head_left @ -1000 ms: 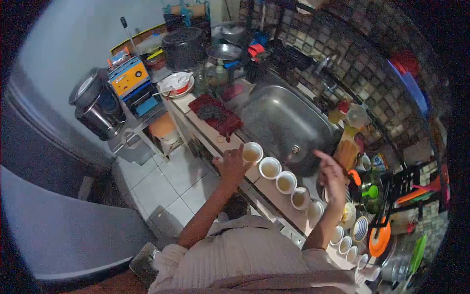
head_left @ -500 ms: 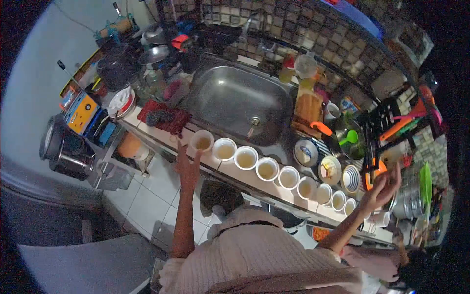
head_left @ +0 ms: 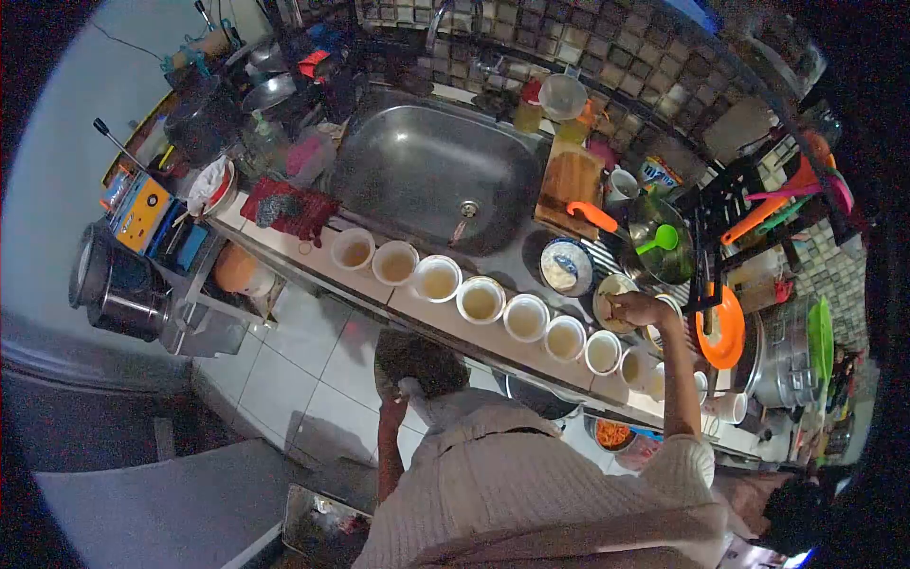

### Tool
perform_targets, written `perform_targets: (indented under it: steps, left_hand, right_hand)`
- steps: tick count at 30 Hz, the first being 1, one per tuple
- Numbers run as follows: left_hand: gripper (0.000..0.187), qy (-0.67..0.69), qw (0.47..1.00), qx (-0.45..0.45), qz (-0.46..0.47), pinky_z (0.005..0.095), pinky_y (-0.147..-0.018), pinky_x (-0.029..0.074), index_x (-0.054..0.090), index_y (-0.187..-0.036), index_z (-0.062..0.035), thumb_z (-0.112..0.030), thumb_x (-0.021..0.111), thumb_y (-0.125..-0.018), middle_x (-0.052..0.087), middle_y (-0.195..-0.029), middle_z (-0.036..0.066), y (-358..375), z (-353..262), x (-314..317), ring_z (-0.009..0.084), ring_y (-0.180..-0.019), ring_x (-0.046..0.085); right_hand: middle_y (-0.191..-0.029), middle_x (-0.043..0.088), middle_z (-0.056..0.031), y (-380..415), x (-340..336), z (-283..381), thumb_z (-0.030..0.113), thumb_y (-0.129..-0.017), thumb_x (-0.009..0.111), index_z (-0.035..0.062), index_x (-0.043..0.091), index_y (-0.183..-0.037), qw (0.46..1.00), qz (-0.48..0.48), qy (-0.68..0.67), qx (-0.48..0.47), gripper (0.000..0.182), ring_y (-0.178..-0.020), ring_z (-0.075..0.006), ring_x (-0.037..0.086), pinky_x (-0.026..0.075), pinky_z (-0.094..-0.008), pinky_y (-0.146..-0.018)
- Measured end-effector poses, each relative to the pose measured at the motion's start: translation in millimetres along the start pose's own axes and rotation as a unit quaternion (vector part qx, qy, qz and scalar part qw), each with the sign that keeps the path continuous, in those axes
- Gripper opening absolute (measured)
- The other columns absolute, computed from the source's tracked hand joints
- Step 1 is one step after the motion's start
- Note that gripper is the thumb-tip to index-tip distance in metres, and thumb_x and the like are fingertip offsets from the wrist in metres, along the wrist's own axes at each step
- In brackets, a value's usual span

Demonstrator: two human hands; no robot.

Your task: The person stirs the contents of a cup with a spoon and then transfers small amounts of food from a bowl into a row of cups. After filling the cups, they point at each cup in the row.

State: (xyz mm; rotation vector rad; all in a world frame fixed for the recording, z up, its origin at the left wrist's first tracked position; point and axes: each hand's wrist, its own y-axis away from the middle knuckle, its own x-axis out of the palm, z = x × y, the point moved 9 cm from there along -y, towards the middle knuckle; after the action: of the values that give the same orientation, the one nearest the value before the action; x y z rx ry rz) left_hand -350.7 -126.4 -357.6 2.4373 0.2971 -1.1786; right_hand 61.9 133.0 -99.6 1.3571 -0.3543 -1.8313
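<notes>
A row of several white cups (head_left: 482, 300) with pale yellowish contents runs along the counter's front edge. My right hand (head_left: 637, 309) reaches over the small bowl (head_left: 615, 302) behind the row. Its fingers are drawn together at the bowl and cover much of what lies inside; I cannot make out what they grip. Just left of that hand sits a bowl of white stuff (head_left: 561, 272). My left hand (head_left: 393, 410) hangs low in front of my body, below the counter edge, its fingers too dark and small to read.
Behind the cups is a steel sink (head_left: 427, 180). A wooden board (head_left: 569, 190), a pan with a green spoon (head_left: 664, 239) and an orange plate (head_left: 722, 327) stand to the right. A dark red cloth (head_left: 308, 216) lies left. Below the counter is a container of orange pieces (head_left: 612, 433).
My left hand has left the leftmost cup and dropped toward my body. My right hand has moved left from above the counter's right end to the small bowl. The view has shifted.
</notes>
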Motion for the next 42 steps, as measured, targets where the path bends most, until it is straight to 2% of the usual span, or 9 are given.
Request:
perform_targets:
  steps: [3,5,8,13,14,19,25,31,42]
  left_hand:
    - [0.032,0.218,0.971,-0.088,-0.031,0.0387,-0.078,0.043,0.055,-0.089,0.0014,-0.029,0.052,-0.08,0.057,-0.089,0.018,25.0,58.7,49.5,0.0284,-0.074,0.057]
    - [0.028,-0.131,0.965,0.225,-0.03,0.0381,-0.077,0.044,0.057,-0.077,-0.0007,-0.027,0.05,-0.081,0.059,-0.073,0.014,43.2,16.8,54.9,0.0247,-0.064,0.057]
    - [0.025,0.102,0.987,0.067,-0.103,0.0368,-0.074,0.045,0.058,-0.068,-0.0033,-0.023,0.049,-0.082,0.055,-0.053,0.008,43.1,38.8,37.2,0.0228,-0.06,0.057]
    - [0.037,0.178,0.979,-0.086,-0.047,0.0341,-0.069,0.047,0.052,-0.097,0.0006,-0.029,0.059,-0.077,0.061,-0.077,0.015,28.4,83.7,27.5,0.0238,-0.074,0.06]
    - [0.043,0.154,0.986,-0.045,-0.034,0.0338,-0.071,0.046,0.047,-0.105,0.0005,-0.029,0.06,-0.076,0.062,-0.078,0.015,25.2,72.7,15.7,0.0247,-0.08,0.059]
    - [0.036,0.122,0.99,0.014,-0.069,0.0341,-0.068,0.048,0.048,-0.105,-0.0029,-0.018,0.062,-0.075,0.062,-0.078,0.011,8.3,51.1,-27.5,0.0244,-0.075,0.06]
    - [0.026,0.151,0.966,0.19,-0.089,0.0348,-0.062,0.049,0.053,-0.097,-0.0049,-0.016,0.059,-0.074,0.062,-0.078,0.013,2.6,48.4,-36.8,0.0282,-0.07,0.06]
    - [0.032,0.384,0.92,-0.018,0.08,0.0249,-0.06,0.048,0.048,-0.104,-0.0008,-0.011,0.06,-0.077,0.062,-0.081,0.01,-25.4,72.7,-7.0,0.0129,-0.071,0.059]
    - [0.039,0.089,0.987,0.079,0.11,0.0358,-0.065,0.048,0.048,-0.104,0.0018,-0.026,0.057,-0.078,0.061,-0.082,0.017,-64.9,17.4,-70.8,0.028,-0.076,0.06]
  right_hand:
    - [-0.087,0.057,-0.0098,-32.9,28.2,-57.6,0.023,-0.075,0.051,0.005,0.052,-0.099,0.999,0.023,-0.006,-0.044,0.031,-0.075,-0.0167,0.052,0.043,-0.0275,-0.064]
    - [-0.085,0.056,-0.0101,-37.9,39.5,-63.1,0.024,-0.072,0.052,0.0045,0.052,-0.095,0.99,0.018,-0.048,-0.129,0.03,-0.074,-0.0174,0.052,0.043,-0.0278,-0.063]
    - [-0.086,0.054,-0.0126,-18.8,30.2,-49.4,0.021,-0.067,0.053,0.0051,0.052,-0.095,0.962,-0.002,-0.269,-0.053,0.032,-0.072,-0.0195,0.052,0.042,-0.0271,-0.062]
    - [-0.078,0.053,-0.0027,4.9,3.8,-11.6,0.012,-0.07,0.048,0.0052,0.053,-0.102,0.954,-0.089,-0.021,-0.284,0.033,-0.063,-0.0127,0.049,0.039,-0.0241,-0.053]
    - [-0.073,0.048,0.0027,23.8,-7.2,-7.9,0.009,-0.075,0.046,0.0033,0.051,-0.107,0.951,-0.064,-0.292,-0.074,0.033,-0.052,-0.0064,0.043,0.033,-0.0196,-0.043]
    - [-0.066,0.04,0.0046,64.2,-35.2,75.7,0.003,-0.079,0.042,0.0035,0.049,-0.112,0.879,-0.243,-0.401,-0.085,0.034,-0.045,-0.0025,0.034,0.026,-0.0162,-0.038]
    - [-0.072,0.045,0.0006,68.1,-52.0,155.8,-0.001,-0.078,0.041,0.0074,0.057,-0.103,0.921,-0.311,-0.145,-0.183,0.031,-0.069,-0.0079,0.041,0.035,-0.0221,-0.063]
    - [-0.071,0.057,-0.0095,56.1,-35.3,145.4,0.001,-0.077,0.046,0.0056,0.059,-0.099,0.879,-0.332,-0.331,-0.084,0.026,-0.052,-0.0187,0.048,0.04,-0.0262,-0.052]
    - [-0.065,0.055,-0.0228,71.0,32.3,146.9,0.019,-0.077,0.048,0.0188,0.03,-0.128,0.943,-0.294,0.036,0.154,0.054,-0.06,-0.0376,0.055,0.044,-0.0477,-0.055]
